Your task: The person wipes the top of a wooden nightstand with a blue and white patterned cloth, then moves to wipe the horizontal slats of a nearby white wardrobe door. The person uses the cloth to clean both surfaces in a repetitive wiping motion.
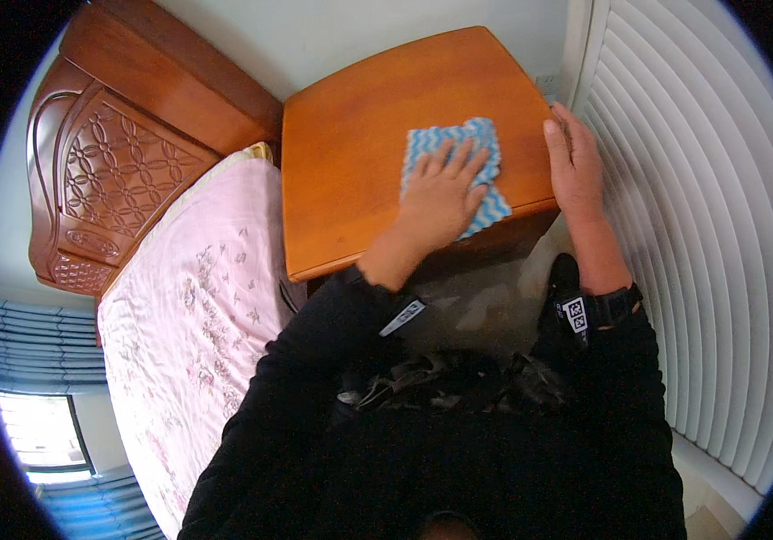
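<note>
My left hand (440, 192) lies palm down, fingers spread, on a blue-and-white wavy-patterned cloth (488, 145). The cloth is spread on the wooden top of a bedside cabinet (353, 148), and one corner reaches the front edge. At the cabinet's right edge rests my right hand (577, 165), its thumb by the rim and its fingers along the side, with no loose thing seen in it. Its palm side is hidden.
Left of the cabinet stands a bed with a pink floral sheet (224, 270) and a carved wooden headboard (130, 162). White slatted panels (683, 236) rise close on the right. A wall socket (546, 84) is behind the cabinet. Blue blinds (42, 344) hang at the far left.
</note>
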Action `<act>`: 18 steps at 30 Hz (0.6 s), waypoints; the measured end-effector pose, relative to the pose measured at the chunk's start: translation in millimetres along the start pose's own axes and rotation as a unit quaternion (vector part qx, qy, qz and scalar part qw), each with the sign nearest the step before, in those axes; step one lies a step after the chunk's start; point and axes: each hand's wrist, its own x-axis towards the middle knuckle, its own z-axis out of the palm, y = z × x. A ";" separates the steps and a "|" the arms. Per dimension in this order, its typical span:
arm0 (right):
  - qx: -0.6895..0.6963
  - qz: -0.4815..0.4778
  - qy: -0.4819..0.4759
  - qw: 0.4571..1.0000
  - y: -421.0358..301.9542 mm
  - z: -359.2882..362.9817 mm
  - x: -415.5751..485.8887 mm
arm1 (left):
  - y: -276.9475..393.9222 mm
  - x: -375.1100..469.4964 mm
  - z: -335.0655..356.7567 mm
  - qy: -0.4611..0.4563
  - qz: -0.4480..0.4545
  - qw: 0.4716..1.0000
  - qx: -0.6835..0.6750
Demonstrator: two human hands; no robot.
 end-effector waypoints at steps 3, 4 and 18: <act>0.000 0.027 0.021 0.999 14.5 -3.0 2.4 | 35.1 38.0 14.4 0.025 0.050 0.998 -0.027; 0.001 0.024 0.023 0.999 20.1 -4.7 4.3 | 45.8 48.4 20.4 0.004 0.059 0.998 -0.038; -0.002 0.120 -0.020 0.993 25.9 -10.2 -1.0 | -52.4 97.1 12.7 -0.081 -0.119 0.989 0.029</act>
